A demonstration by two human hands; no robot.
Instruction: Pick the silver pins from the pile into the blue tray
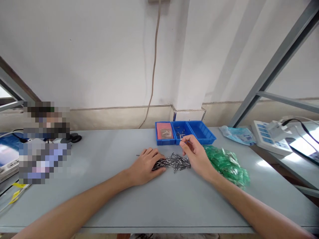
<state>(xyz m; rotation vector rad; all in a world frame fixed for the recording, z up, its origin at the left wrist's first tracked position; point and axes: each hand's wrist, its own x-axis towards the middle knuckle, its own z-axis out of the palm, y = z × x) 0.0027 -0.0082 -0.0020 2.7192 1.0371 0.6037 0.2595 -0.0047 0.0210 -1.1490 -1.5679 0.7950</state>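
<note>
A loose pile of small silvery metal pins (175, 162), perhaps rivets or screws, lies on the grey table. My left hand (147, 165) rests palm down over the pile's left side, fingers stretched out and partly covering it. Above the pile's right end, my right hand (195, 153) is raised with thumb and forefinger pinched. A thin metal pin seems to show at those fingertips, near the front edge of the middle blue bin (177, 141). Several similar pins lie inside that bin.
The left blue bin (164, 142) holds a pink piece and a small clear bag. At right is another blue bin (201, 130). Green plastic bags (228, 166) lie beside my right forearm. A blue packet (238, 135) and a power strip (270, 139) stand farther right.
</note>
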